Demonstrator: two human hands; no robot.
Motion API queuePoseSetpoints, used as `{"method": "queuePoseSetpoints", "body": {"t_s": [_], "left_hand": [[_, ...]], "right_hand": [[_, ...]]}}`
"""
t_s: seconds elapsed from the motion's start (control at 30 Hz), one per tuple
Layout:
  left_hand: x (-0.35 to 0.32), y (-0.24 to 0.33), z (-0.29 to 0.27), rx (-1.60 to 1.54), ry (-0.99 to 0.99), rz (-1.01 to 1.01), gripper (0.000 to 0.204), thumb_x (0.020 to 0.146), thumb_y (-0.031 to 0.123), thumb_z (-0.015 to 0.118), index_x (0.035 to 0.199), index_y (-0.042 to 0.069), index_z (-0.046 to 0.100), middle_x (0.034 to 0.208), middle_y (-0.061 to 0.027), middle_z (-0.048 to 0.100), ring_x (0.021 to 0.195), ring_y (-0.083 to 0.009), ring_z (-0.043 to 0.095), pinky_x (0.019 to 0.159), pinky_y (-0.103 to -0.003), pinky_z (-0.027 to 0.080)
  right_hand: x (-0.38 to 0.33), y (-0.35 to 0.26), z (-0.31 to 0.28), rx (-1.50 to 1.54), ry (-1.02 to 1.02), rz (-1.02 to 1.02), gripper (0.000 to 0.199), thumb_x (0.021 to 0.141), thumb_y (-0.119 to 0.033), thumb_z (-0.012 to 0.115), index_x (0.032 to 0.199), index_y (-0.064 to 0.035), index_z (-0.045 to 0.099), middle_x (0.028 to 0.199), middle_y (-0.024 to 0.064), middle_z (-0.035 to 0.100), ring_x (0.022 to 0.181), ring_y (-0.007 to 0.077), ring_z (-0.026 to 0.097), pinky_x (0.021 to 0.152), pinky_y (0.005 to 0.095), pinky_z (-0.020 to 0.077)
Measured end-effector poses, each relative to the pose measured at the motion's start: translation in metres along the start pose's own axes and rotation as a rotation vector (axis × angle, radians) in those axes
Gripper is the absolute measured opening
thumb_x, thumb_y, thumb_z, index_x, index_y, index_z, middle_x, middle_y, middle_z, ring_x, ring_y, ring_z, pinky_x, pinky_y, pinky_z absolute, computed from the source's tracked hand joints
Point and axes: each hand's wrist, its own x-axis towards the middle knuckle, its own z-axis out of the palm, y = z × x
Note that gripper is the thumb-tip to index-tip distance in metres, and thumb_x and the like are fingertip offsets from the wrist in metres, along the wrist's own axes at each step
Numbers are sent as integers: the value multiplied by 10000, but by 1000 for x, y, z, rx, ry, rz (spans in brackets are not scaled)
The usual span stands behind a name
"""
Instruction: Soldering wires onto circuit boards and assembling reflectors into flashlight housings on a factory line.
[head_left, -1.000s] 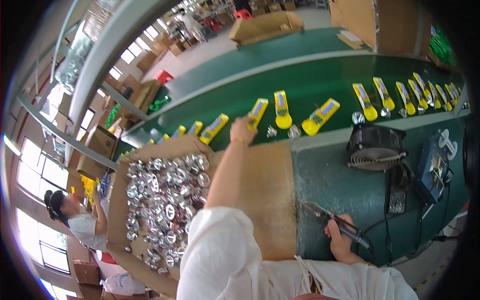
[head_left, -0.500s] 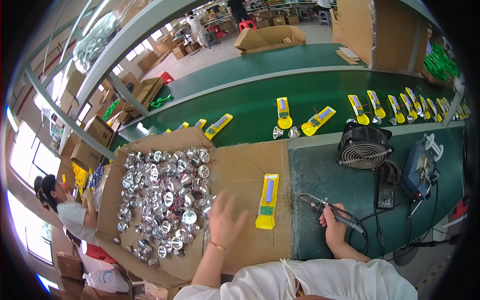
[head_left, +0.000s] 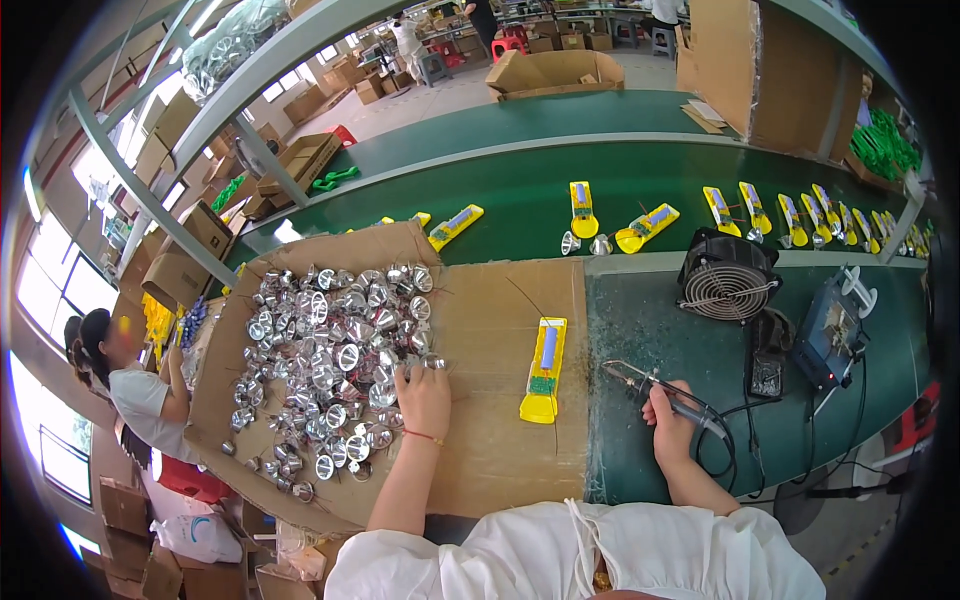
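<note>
My left hand (head_left: pixel 425 402) is at the right side of a pile of silver reflector cups (head_left: pixel 345 357), its bent fingers closed on a reflector cup (head_left: pixel 432 361) at the pile's edge; the thumb's grip is partly hidden. My right hand (head_left: pixel 672 420) is wrapped round the handle of a soldering iron (head_left: pixel 690 410), its tip pointing up and left over the green bench. Between the hands, a yellow flashlight housing (head_left: pixel 541 408) lies on cardboard, with a purple battery cell (head_left: pixel 549 348), a small green circuit board (head_left: pixel 542 385) and loose thin wires.
A cardboard box (head_left: pixel 222 375) holds the cups. Beyond, several yellow housings (head_left: pixel 645 230) line the green conveyor (head_left: pixel 510 180). A black fan (head_left: pixel 728 278), a soldering iron stand (head_left: pixel 768 365) and a blue soldering unit (head_left: pixel 832 335) stand right, with cables. Another person (head_left: pixel 140 390) sits left.
My left hand has moved from above the cardboard to the cups, its fingers bending onto one. My right hand still holds the soldering iron. The whole view has shifted slightly.
</note>
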Motion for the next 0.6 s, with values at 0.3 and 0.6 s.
{"method": "queuePoseSetpoints", "body": {"t_s": [0.3, 0.6], "left_hand": [[4, 24, -62, -1949, -157, -689, 87, 856, 66, 528, 809, 5, 567, 715, -30, 608, 609, -61, 535, 561, -166, 412], [0, 60, -46, -1462, -463, -605, 209, 802, 152, 614, 822, -53, 653, 598, -20, 600, 565, -43, 521, 517, -198, 419]], "right_hand": [[0, -4, 3, -63, 5, 6, 185, 836, -196, 596, 821, -34, 506, 639, 49, 562, 526, 79, 515, 475, 193, 410], [-9, -26, 17, -25, -184, 13, 152, 814, -104, 621, 869, -4, 521, 692, 60, 586, 584, 79, 536, 517, 201, 436]]}}
